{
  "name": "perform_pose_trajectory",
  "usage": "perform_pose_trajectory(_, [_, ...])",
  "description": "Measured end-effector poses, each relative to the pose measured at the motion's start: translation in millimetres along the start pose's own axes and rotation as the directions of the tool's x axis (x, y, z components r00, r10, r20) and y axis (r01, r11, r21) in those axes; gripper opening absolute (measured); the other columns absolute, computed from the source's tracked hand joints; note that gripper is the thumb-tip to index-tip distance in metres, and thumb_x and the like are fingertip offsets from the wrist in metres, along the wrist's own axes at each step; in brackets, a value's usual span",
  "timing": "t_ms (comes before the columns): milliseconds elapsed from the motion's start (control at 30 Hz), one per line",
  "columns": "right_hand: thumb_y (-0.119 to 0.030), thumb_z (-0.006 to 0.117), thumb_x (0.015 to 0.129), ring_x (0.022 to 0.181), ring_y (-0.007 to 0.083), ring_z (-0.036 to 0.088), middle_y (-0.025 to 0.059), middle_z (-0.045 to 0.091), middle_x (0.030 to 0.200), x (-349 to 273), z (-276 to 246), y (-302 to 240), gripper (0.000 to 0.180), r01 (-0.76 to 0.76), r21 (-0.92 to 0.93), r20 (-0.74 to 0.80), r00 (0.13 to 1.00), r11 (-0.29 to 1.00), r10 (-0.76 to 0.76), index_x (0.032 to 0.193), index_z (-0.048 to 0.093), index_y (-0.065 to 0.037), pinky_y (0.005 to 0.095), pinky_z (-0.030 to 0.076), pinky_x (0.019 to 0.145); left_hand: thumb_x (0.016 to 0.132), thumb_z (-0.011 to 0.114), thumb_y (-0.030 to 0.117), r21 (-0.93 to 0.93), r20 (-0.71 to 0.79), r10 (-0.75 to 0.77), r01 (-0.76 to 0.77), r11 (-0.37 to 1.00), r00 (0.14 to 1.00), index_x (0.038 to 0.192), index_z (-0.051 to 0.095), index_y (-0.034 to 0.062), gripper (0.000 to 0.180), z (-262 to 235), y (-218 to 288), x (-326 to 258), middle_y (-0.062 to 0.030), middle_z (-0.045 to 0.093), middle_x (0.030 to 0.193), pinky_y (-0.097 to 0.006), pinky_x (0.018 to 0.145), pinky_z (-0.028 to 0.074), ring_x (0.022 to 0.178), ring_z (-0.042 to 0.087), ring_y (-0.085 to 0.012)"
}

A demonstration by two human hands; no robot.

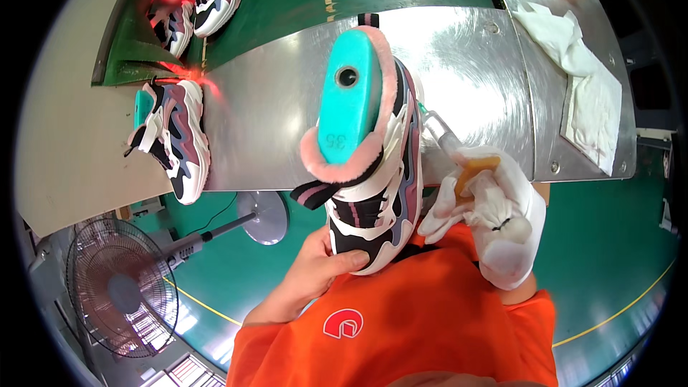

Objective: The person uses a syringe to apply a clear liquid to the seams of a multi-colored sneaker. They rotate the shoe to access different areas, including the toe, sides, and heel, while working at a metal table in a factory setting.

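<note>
Pink-collared sneaker point(392, 154) with turquoise insert point(350, 116), above the metal counter point(269, 118)'s near edge, left hand point(324, 265) pinching its toe, white-gloved right hand point(494, 208) closed around what may be a clear syringe point(441, 132), tip beside the shoe.

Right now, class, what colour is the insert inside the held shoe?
The insert is turquoise; it shows best in the head view.

Five shoes point(369, 204), one fan point(123, 294)
</note>
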State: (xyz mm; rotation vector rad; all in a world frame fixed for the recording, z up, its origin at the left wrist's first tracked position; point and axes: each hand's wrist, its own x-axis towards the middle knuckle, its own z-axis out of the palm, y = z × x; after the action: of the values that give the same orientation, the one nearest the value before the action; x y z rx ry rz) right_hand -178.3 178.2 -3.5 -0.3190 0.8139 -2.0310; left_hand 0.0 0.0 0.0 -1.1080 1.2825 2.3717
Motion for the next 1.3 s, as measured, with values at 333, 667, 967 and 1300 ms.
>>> perform_pose_trajectory(333, [0.009,0.058,0.053,0.088,0.0265,0.066,0.0174,0.062,0.095,-6,13,-2,0.078,-0.069,-0.195,-0.200,0.979,0.978,0.029,0.130,0.041,0.010,0.0357,0.054,0.080,0.085,0.067,0.007,-0.131,0.104,0.007,0.007,0.991,0.995,0.126,0.051,-0.0036,0.045,-9,-1,-4,-0.0112,0.063,0.114,-0.035,0.083,0.053,0.099,0.062,-0.0191])
perform_pose_trajectory(667, [-0.016,0.084,0.058,0.092,0.0269,0.064,0.0150,0.059,0.097,-11,8,-4,0.088,0.111,-0.098,-0.131,0.984,0.989,-0.123,0.131,0.040,0.005,0.0384,0.052,0.085,0.085,0.067,0.013,-0.266,0.160,0.074,-0.029,0.964,0.984,0.125,0.049,-0.0087,0.050,-36,7,-13,-0.0158,0.063,0.113,-0.038,0.083,0.054,0.102,0.063,-0.0230])
perform_pose_trajectory(967, [-0.003,0.080,0.064,0.100,0.0181,0.056,0.0089,0.054,0.114,-17,-57,-26,0.078,0.073,-0.894,-0.295,0.645,0.442,-0.705,0.132,0.043,-0.003,0.0303,0.047,0.086,0.093,0.062,0.030,0.440,-0.309,0.492,-0.336,0.833,0.814,0.118,0.058,-0.0026,0.041,-110,87,9,-0.0046,0.066,0.084,-0.024,0.059,0.050,0.067,0.062,-0.0121])
perform_pose_trajectory(1300, [-0.001,0.081,0.064,0.102,0.0181,0.056,0.0111,0.055,0.121,-14,-70,-41,0.077,0.004,-0.955,-0.231,0.622,0.297,-0.749,0.132,0.045,-0.004,0.0300,0.046,0.091,0.058,0.089,0.022,0.764,0.274,0.779,-0.620,0.181,0.565,0.129,0.048,0.0021,0.084,-33,127,56,-0.0130,0.050,0.133,-0.035,0.098,0.043,0.119,0.052,-0.0211])
